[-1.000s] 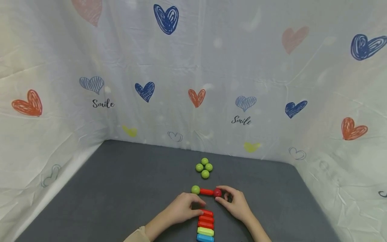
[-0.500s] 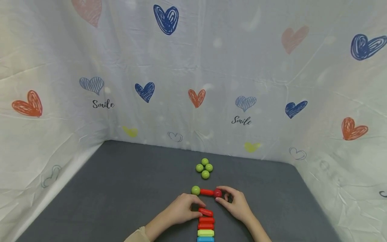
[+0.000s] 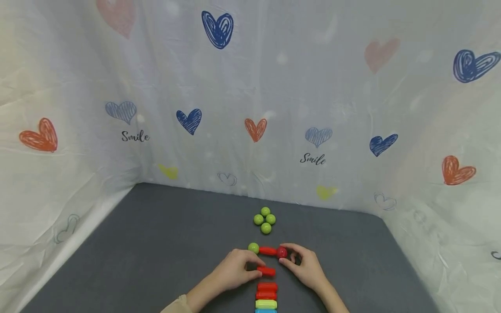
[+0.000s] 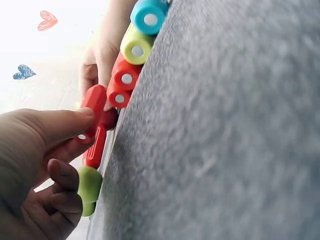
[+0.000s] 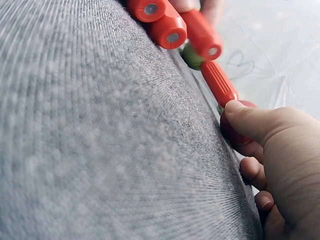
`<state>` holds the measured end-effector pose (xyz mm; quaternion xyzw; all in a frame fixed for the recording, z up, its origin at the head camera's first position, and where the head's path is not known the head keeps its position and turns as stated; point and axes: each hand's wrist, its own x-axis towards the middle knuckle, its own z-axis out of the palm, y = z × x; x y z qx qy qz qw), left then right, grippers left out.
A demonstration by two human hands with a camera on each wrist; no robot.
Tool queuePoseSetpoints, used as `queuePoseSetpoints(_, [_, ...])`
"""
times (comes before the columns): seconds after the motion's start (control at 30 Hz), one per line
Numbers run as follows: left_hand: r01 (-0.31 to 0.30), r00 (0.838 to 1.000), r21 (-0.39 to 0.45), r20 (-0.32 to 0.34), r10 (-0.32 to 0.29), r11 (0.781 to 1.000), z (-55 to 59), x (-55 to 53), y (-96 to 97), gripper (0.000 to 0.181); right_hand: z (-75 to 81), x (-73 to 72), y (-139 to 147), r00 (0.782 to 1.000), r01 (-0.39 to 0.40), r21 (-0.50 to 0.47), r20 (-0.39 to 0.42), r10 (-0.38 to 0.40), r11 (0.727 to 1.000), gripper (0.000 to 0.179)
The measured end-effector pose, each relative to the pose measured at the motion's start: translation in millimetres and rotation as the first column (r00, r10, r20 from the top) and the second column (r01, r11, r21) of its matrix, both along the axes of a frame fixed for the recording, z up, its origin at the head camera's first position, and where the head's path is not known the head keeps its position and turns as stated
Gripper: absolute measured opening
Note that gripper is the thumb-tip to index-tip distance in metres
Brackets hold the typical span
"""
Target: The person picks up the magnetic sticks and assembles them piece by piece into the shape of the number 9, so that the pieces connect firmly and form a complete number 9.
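My left hand (image 3: 235, 269) pinches a red magnetic rod (image 3: 267, 271) between thumb and fingers; a pale metal disc shows at its end in the right wrist view. The rod is held crosswise, just in front of a joined piece. That piece is another red rod (image 3: 268, 251) with a green ball (image 3: 253, 248) at its left end and a dark red ball (image 3: 282, 252) at its right. My right hand (image 3: 307, 265) grips the dark red ball with thumb and fingers. In the right wrist view, the thumb (image 5: 250, 117) presses on this ball.
Closer to me, two red rods (image 3: 267, 287), a yellow-green rod (image 3: 266, 304) and a blue rod (image 3: 265, 311) lie side by side in a column. Behind the joined piece several green balls (image 3: 266, 228) sit clustered on the grey tabletop (image 3: 176, 230). A heart-printed white curtain (image 3: 250, 87) surrounds the table.
My left hand has drawn the front red rod off the column, and a gap now separates it from the remaining rods. My right hand has stayed on the dark red ball.
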<state>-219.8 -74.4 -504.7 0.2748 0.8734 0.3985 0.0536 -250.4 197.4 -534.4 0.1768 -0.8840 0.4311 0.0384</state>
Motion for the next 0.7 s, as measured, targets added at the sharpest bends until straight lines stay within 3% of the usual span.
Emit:
queuePoseSetpoints(0.1, [-0.038, 0.999, 0.03, -0.018, 0.039, 0.999, 0.7, 1.0, -3.0, 0.018, -0.5, 1.5, 1, 1.0, -0.002, 0.0, 0.02, 0.002, 1.0, 0.036])
queuePoseSetpoints(0.27, [-0.15, 0.986, 0.093, -0.054, 0.155, 0.984, 6.0, 0.4, -14.8, 0.019, 2.5, -0.2, -1, 1.0, 0.01, -0.001, 0.028, -0.01, 1.0, 0.036])
queuePoseSetpoints(0.4, [-0.263, 0.962, 0.156, -0.033, 0.271, 0.952, 5.5, -1.2, -30.0, 0.02, 4.4, 0.0, 0, 1.0, 0.001, -0.023, 0.005, -0.001, 1.0, 0.035])
queuePoseSetpoints(0.57, [-0.401, 0.914, 0.189, 0.018, 0.405, 0.897, -0.2, -0.4, -49.0, 0.02, 2.9, 1.1, 0, 0.999, -0.008, -0.034, -0.04, 0.006, 0.999, 0.033])
queuePoseSetpoints(0.7, [-0.427, 0.904, 0.154, 0.051, 0.425, 0.891, -5.4, 2.3, -57.0, 0.02, 1.2, 1.0, -1, 0.998, -0.004, -0.027, -0.058, 0.002, 1.0, 0.033])
